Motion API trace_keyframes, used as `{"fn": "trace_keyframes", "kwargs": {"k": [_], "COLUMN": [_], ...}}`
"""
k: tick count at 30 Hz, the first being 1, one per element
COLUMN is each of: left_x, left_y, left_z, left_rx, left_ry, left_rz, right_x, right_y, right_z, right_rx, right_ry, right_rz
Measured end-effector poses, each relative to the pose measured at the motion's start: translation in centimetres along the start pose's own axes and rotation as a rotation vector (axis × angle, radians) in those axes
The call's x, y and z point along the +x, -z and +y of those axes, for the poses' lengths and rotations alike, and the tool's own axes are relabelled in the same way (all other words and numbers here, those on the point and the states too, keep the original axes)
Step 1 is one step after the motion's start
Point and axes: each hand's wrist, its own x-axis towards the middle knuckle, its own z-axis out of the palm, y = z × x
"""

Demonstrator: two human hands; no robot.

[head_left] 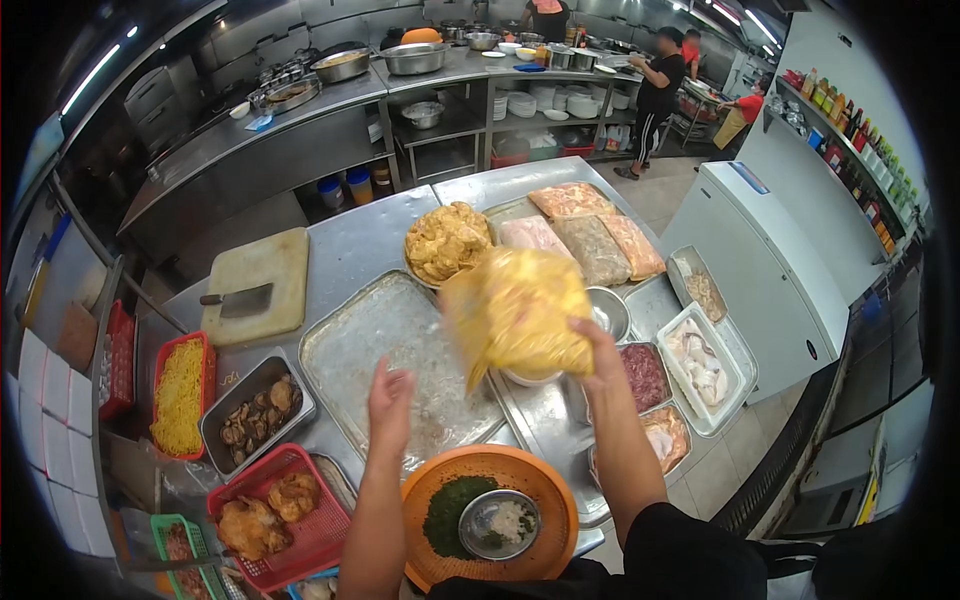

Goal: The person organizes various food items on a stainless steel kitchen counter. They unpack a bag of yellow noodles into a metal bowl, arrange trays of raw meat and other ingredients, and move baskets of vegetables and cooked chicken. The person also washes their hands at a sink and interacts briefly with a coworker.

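Observation:
My right hand (596, 349) grips the lower right side of a plastic bag of yellow marinated food (529, 311), blurred and held above the table. My left hand (391, 397) is raised with its fingers apart over the lower part of a metal tray (360, 330), touching nothing. Behind the bag stands a bowl heaped with yellow marinated meat (448, 241). Several filled bags (592, 247) lie on another tray to its right. A metal bowl (611, 311) shows partly from behind the bag. Nearest my body is an orange plastic basin (555, 480) with chopped greens and a small metal bowl (469, 525).
At left are a cutting board (292, 292) with a cleaver (247, 301), a red basket of yellow noodles (180, 390), a pan of mushrooms (262, 427) and a red basket (322, 525) of cooked poultry. Meat containers (646, 375) stand right. Several people (660, 82) are far behind.

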Motion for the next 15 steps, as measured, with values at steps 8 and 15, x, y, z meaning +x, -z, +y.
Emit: {"fn": "trace_keyframes", "kwargs": {"k": [8,15], "left_x": [-6.3,-9.0], "left_y": [11.7,11.0], "left_z": [-8.2,-5.8], "left_rx": [0.280,0.561], "left_ry": [0.171,0.321], "left_rz": [0.352,0.382], "right_x": [7.2,17.3], "right_y": [6.9,8.9], "right_z": [-10.3,-11.1], "right_rx": [-0.122,-0.107], "right_ry": [0.477,0.510], "right_rz": [0.171,0.310]}}
